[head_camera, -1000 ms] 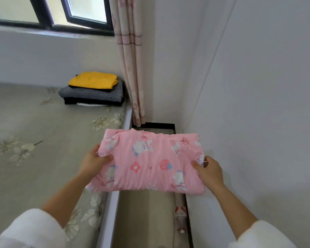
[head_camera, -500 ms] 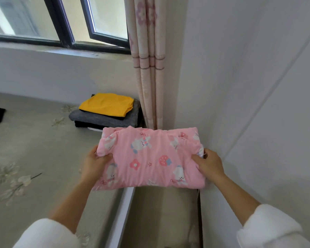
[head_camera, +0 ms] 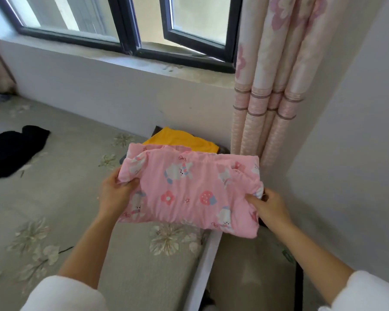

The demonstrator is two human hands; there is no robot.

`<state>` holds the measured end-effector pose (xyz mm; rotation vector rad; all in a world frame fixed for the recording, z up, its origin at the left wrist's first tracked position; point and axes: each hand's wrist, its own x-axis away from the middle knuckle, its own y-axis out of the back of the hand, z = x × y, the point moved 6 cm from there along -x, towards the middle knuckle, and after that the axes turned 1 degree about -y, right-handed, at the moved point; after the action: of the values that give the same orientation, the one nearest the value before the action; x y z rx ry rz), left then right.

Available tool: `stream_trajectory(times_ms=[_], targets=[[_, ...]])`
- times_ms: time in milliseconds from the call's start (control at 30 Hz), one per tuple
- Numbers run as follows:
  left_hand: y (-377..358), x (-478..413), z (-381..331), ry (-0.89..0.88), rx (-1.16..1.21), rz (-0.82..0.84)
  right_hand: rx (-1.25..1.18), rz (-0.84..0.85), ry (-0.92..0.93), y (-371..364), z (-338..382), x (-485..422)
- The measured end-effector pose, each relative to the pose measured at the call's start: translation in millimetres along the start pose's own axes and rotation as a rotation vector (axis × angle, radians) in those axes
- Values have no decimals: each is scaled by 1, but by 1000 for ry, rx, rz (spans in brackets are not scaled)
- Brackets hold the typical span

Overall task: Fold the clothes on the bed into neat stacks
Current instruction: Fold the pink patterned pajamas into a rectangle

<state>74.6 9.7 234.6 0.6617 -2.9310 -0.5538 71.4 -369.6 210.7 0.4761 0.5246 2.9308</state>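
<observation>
Holding the folded pink garment [head_camera: 189, 191] in the air above the bed [head_camera: 54, 209] edge, just short of the stack [head_camera: 182, 140] topped in yellow, the left grip [head_camera: 114, 194] and right grip [head_camera: 270, 207] each pinch one short end, thumbs on top. Judged light, soft and limp, it would sag or unfold unless carried level by both ends. A black garment [head_camera: 11, 149] lies unfolded on the bed, well apart.

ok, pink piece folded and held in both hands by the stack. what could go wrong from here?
1. The left hand and right hand grip only the ends of the pink garment; its middle could sag and the fold open.
2. It hangs partly past the bed edge; dropped, it may fall into the gap beside it.
</observation>
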Motion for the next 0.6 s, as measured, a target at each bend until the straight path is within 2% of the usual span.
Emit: stream_trajectory(times_ms=[233, 367, 500, 600], targets=[[-11, -179, -6, -47, -139, 16, -137, -9, -137, -73, 43, -118], [-33, -260, -2, -78, -344, 36, -186, -39, -207, -99, 47, -169], [-63, -320, 3, -136, -502, 20, -145, -87, -256, -113, 40, -211], [-91, -345, 36, -36, -696, 93, -58, -94, -370, -125, 21, -234]])
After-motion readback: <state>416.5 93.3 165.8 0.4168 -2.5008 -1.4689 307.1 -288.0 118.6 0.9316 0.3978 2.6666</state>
